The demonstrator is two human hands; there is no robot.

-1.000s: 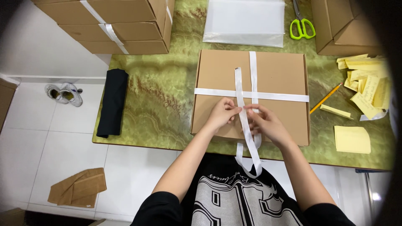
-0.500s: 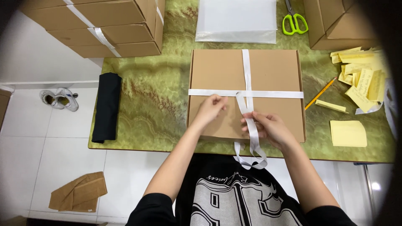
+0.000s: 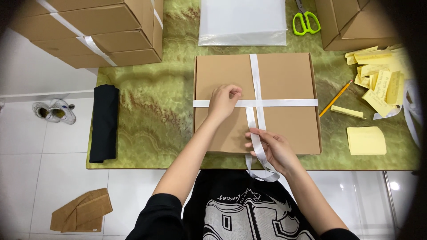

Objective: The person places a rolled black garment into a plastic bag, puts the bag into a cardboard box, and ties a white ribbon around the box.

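Green table [image 3: 147,111] | scissors [image 3: 306,21], yellow notes [image 3: 365,140] nearby | hands pinch ribbon [image 3: 257,133] on box [image 3: 284,80]

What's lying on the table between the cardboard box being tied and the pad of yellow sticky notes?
In the head view, the stretch between the cardboard box and the yellow pad holds a pencil and one loose yellow strip; otherwise bare green tabletop.

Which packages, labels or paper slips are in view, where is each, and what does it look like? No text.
Flat brown box: table centre, white ribbon crossed over it; left hand on it, right hand holding the ribbon.
Stacked brown boxes: top left, ribboned.
Brown boxes: top right, plain.
Clear plastic bag: top centre, flat.
Yellow slips: right, loose pile.
Yellow note pad: right, near edge.
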